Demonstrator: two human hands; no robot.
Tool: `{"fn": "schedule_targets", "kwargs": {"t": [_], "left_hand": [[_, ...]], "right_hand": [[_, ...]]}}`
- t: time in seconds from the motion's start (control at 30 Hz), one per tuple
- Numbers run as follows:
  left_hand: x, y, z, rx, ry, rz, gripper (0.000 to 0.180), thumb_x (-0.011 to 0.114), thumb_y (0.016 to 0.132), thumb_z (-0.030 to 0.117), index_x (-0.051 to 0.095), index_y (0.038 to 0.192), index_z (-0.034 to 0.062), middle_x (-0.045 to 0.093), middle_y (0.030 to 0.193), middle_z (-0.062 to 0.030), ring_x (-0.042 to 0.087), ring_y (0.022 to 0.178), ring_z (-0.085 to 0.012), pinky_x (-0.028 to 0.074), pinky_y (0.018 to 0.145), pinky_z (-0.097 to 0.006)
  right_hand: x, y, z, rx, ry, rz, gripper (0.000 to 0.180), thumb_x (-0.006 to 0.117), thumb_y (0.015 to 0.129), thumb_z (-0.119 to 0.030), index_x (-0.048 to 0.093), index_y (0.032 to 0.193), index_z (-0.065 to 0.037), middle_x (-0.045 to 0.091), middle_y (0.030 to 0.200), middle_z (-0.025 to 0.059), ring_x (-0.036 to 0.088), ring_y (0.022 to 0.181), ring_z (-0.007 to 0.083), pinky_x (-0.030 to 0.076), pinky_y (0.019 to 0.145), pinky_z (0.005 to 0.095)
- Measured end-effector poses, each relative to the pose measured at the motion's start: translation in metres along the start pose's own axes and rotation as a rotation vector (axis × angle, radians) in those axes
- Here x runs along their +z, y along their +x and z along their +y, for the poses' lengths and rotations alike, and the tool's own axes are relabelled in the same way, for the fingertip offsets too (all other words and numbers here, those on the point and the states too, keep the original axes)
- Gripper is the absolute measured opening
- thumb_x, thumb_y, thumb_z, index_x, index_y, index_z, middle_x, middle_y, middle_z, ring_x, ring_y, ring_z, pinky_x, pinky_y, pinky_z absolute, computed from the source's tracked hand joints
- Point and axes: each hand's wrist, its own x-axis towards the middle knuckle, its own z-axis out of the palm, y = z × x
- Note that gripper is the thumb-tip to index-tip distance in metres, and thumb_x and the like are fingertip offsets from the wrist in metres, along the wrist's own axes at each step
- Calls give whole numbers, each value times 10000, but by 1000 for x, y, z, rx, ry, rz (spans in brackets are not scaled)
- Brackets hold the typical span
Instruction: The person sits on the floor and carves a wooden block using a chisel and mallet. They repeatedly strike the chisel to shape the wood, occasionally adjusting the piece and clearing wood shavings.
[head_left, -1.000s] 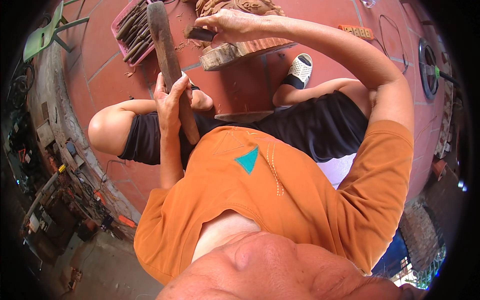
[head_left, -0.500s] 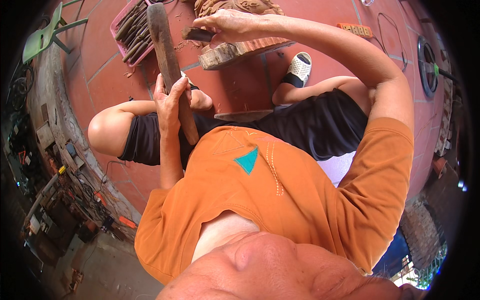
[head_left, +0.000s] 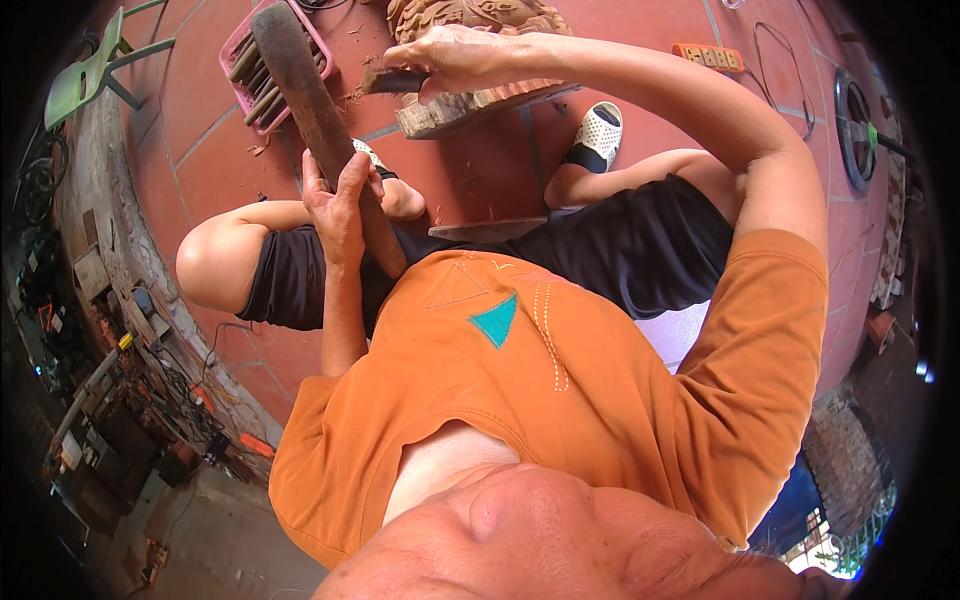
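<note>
My left hand (head_left: 338,205) is closed round a long wooden mallet (head_left: 300,85). Its thick end points away and to the left, and the near end rests by my lap. My right hand (head_left: 455,60) grips a chisel, whose dark handle end (head_left: 393,80) sticks out on the left toward the mallet. The chisel's working end is hidden behind my hand. Beneath and beyond that hand lies a thick wooden carving (head_left: 480,14) with relief on top and a rough, pale side (head_left: 440,117). A gap separates mallet and chisel.
A pink basket (head_left: 318,45) of chisels stands beyond the mallet, partly covered by it. Wood shavings dot the red tiled floor (head_left: 210,155). An orange power strip (head_left: 708,57) with a cord lies at right. A green chair (head_left: 80,85) stands far left. My feet flank the carving.
The mallet's thick end has swung left, away from the chisel and over the basket. My left hand tilted with it. My right hand and the chisel moved only slightly.
</note>
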Motion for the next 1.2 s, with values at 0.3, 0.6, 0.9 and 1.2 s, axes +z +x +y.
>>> {"fn": "schedule_targets", "kwargs": {"t": [0.3, 0.6, 0.9, 1.2], "left_hand": [[-3, 0, -3, -54, 71, -7, 243, 722, 953, 126, 529, 1081, 53, 618, 800, -34, 594, 615, -99, 487, 562, -244], [-4, 0, -9, -30, 372, -83, 270, 739, 950, 178, 575, 1108, 33, 594, 830, 5, 542, 722, -58, 449, 645, -223], [-8, 5, -5, -138, 80, -5, 241, 735, 950, 165, 545, 1051, 57, 582, 724, -10, 554, 561, -89, 449, 522, -233], [-4, 1, -1, -96, 65, 7, 244, 730, 952, 144, 531, 1062, 58, 583, 723, -15, 555, 550, -94, 455, 510, -235]], "right_hand": [[2, 4, -4, 42, -100, -83, 684, 804, 778, -86, 550, 1414, -69, 731, 1048, 199, 710, 975, 378, 527, 837, 483], [8, 3, 4, -9, -125, -57, 596, 805, 798, -98, 553, 1335, -46, 702, 1069, 211, 684, 1022, 400, 509, 873, 482], [9, 18, -6, 67, -163, -227, 633, 798, 807, -112, 547, 1382, -22, 689, 1155, 236, 664, 1071, 417, 493, 878, 500], [13, 7, 0, 65, -104, -168, 700, 825, 784, -134, 542, 1417, -40, 688, 1181, 217, 679, 1089, 355, 516, 882, 476]]}}
